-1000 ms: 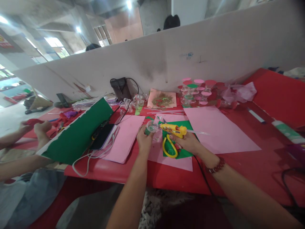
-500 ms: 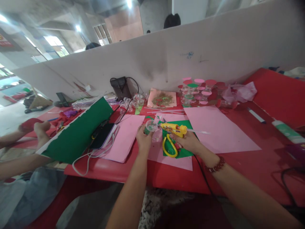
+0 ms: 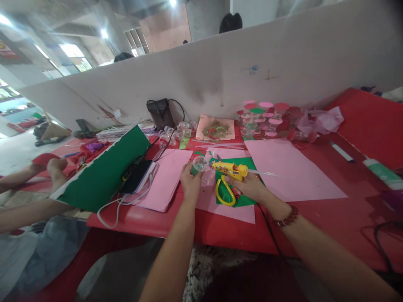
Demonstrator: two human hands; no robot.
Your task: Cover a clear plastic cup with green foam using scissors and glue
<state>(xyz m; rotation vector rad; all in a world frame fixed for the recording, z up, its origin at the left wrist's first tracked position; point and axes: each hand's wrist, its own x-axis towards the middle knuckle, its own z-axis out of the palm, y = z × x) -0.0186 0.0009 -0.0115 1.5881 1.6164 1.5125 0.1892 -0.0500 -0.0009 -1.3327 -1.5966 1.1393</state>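
Note:
My left hand (image 3: 190, 178) is closed around a small clear plastic cup (image 3: 199, 163) with some green at its base. My right hand (image 3: 247, 184) grips a yellow hot glue gun (image 3: 229, 169); a clear glue stick (image 3: 262, 172) pokes out of its back end. The gun's nozzle points left, close to the cup's rim; whether they touch I cannot tell. Scissors with yellow handles (image 3: 225, 197) lie below the gun, on a green sheet (image 3: 250, 200) over pink paper (image 3: 241, 214).
Pink sheets lie left (image 3: 170, 167) and right (image 3: 292, 176) on the red table (image 3: 317, 226). Stacked clear cups with coloured discs (image 3: 260, 119) stand behind, near a white partition (image 3: 201, 79). A green board (image 3: 107, 176) leans at left, beside another person's hands (image 3: 56, 167).
Both hands keep almost the same pose. The cup has tilted slightly in my left hand, and the whole view has shifted a little.

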